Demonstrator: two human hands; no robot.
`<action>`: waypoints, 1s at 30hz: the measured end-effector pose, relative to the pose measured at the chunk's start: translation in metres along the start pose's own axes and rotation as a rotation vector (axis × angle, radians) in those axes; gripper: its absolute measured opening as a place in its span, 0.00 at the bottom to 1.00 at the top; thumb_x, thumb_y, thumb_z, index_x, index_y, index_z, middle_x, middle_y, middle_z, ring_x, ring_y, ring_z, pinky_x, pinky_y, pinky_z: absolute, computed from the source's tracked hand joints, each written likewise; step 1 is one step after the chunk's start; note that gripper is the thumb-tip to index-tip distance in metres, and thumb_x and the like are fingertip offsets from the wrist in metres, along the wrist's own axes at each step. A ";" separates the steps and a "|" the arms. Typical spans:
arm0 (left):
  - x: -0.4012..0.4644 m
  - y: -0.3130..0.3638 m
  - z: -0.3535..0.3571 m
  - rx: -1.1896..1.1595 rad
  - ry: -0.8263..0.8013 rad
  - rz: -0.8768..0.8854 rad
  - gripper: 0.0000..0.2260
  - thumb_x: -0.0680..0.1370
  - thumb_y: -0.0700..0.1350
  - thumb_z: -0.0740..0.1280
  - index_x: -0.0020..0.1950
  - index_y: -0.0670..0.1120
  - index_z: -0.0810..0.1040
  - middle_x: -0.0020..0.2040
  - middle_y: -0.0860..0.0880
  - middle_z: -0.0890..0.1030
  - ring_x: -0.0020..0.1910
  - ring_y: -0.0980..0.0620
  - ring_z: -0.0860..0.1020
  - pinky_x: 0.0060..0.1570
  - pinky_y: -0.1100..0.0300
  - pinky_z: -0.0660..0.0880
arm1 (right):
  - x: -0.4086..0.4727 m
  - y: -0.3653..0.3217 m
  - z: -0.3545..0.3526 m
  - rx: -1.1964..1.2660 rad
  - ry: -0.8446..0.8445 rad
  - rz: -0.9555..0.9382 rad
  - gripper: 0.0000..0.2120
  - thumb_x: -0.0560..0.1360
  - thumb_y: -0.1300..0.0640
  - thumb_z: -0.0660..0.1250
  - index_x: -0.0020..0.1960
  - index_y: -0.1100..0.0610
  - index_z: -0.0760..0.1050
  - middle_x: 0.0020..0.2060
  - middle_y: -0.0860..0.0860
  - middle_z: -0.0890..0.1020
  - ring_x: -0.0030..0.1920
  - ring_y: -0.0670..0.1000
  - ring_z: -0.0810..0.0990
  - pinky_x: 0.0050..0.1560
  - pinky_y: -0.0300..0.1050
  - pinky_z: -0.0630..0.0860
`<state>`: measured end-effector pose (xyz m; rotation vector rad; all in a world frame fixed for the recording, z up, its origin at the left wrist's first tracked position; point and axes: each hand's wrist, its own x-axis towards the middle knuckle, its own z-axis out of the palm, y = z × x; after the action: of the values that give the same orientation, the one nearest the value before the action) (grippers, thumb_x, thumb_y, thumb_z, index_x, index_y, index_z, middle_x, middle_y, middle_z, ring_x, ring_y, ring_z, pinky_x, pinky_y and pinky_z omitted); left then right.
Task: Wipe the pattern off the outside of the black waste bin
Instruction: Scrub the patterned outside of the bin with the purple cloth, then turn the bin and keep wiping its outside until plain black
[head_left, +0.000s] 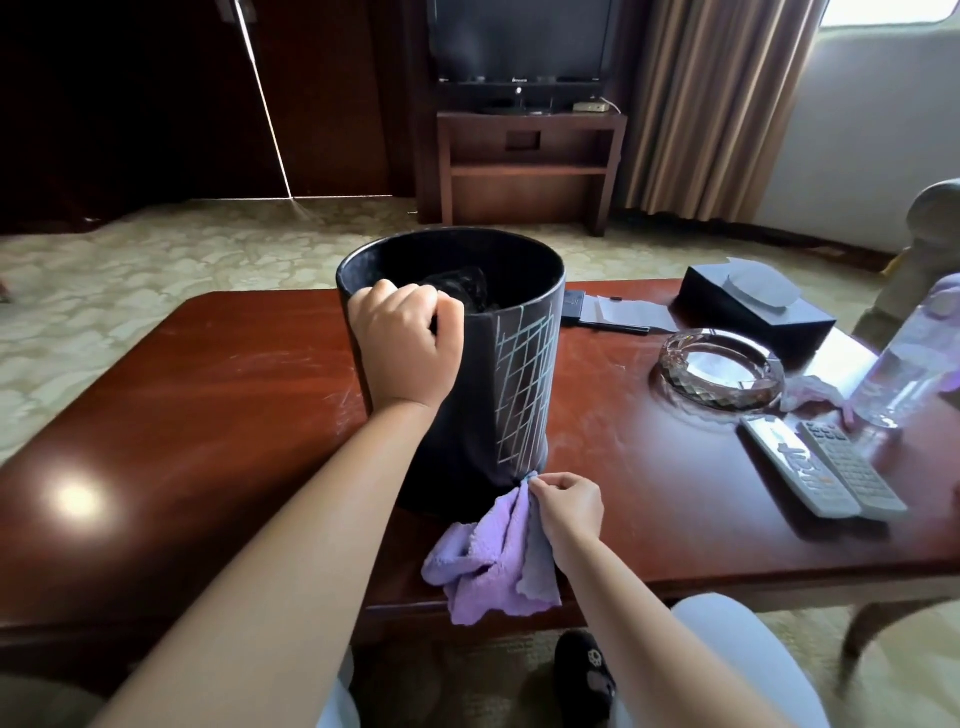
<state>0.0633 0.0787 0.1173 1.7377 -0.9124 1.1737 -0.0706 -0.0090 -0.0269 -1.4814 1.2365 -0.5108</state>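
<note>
Black waste bin (467, 374) is standing mid-counter (208, 395), left hand (402, 343) gripping its rim at 9 o'clock, right hand (569, 506) pinching the purple cloth (493, 561) at its base, chalk grid (524, 374) at 3 o'clock seemingly remaining unwiped.

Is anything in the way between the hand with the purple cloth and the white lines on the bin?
Nothing visible is. The right hand pinches the cloth at the bottom of the bin, just below the lines. The left hand grips the rim, off to the side of the lines.
</note>
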 end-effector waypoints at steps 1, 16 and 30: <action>0.000 0.000 0.000 0.005 0.001 -0.002 0.16 0.73 0.41 0.57 0.26 0.46 0.57 0.24 0.52 0.58 0.27 0.48 0.61 0.36 0.56 0.58 | -0.003 0.001 0.000 -0.022 -0.017 -0.016 0.04 0.70 0.54 0.70 0.38 0.52 0.81 0.35 0.47 0.83 0.40 0.48 0.80 0.40 0.41 0.75; 0.000 0.000 -0.001 0.006 -0.013 0.008 0.15 0.73 0.41 0.57 0.27 0.47 0.57 0.25 0.53 0.58 0.28 0.49 0.61 0.37 0.57 0.57 | -0.021 0.004 0.007 -0.111 0.084 -0.104 0.06 0.74 0.50 0.66 0.43 0.51 0.80 0.38 0.46 0.81 0.39 0.48 0.76 0.36 0.40 0.66; 0.001 0.001 -0.003 0.016 -0.041 -0.012 0.15 0.73 0.42 0.56 0.27 0.47 0.58 0.24 0.52 0.59 0.28 0.50 0.61 0.37 0.57 0.57 | -0.026 0.010 0.009 -0.083 0.080 -0.194 0.06 0.76 0.52 0.65 0.44 0.51 0.80 0.39 0.47 0.82 0.39 0.47 0.75 0.32 0.38 0.65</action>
<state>0.0613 0.0809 0.1188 1.7838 -0.9187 1.1440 -0.0773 0.0193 -0.0312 -1.6749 1.1945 -0.6603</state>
